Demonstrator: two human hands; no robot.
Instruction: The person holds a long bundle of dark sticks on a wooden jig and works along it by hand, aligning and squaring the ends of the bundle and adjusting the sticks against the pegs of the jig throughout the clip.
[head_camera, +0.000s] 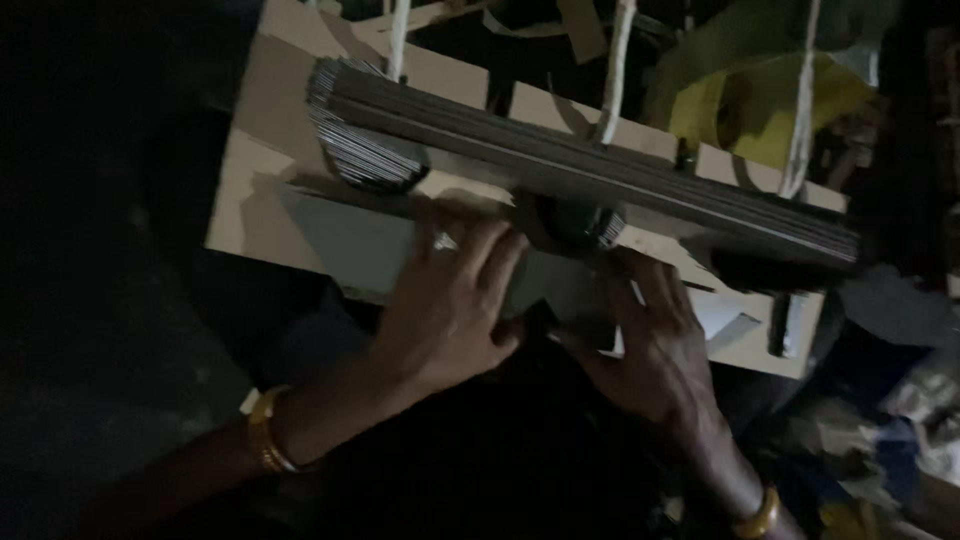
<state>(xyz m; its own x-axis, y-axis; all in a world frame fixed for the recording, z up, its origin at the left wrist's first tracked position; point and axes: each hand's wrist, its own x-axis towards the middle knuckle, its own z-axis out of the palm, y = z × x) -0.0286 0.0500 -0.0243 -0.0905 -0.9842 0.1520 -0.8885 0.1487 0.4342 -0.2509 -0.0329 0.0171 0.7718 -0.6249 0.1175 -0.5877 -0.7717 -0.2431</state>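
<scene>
A thick stack of flat grey card sheets (600, 165) lies edge-on across the middle of the head view, on top of brown cardboard pieces (270, 150). My left hand (445, 305), with a ring and a gold bangle, presses flat on a grey sheet (350, 245) just below the stack, fingers spread toward it. My right hand (655, 345), also with a gold bangle at the wrist, rests beside it on the same sheet, fingers reaching under the stack's near edge. Neither hand visibly grips anything.
White cords (615, 70) run down across the stack from above. A yellow bag or cloth (770, 100) sits at the upper right. Paper scraps and clutter (900, 430) lie at the lower right. The left side is a dark floor.
</scene>
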